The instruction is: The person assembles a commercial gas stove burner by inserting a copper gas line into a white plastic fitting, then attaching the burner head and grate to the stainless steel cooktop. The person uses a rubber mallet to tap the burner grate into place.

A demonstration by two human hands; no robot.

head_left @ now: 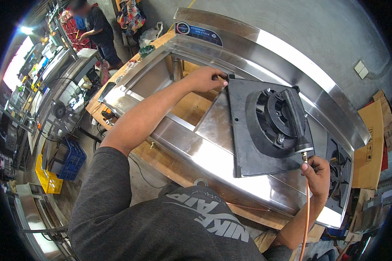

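A black square burner plate (250, 148) lies tilted on the stainless steel gas stove (222, 163), with a round cast burner (276, 117) and a thick black burner tube (296, 117) fixed on it. My left hand (208, 79) is closed on the plate's far left corner, thumb against the edge. At the tube's near end, my right hand (316, 174) pinches the orange gas hose (307, 209) just below a brass fitting (305, 157). The hose hangs down past my right forearm.
A rectangular opening in the stove top shows wood beneath, left of the plate. Another black burner (335, 174) sits at the stove's right end. Cardboard (368, 152) leans at right. A floor fan (59, 108), crates (67, 161) and another person (101, 32) are at left.
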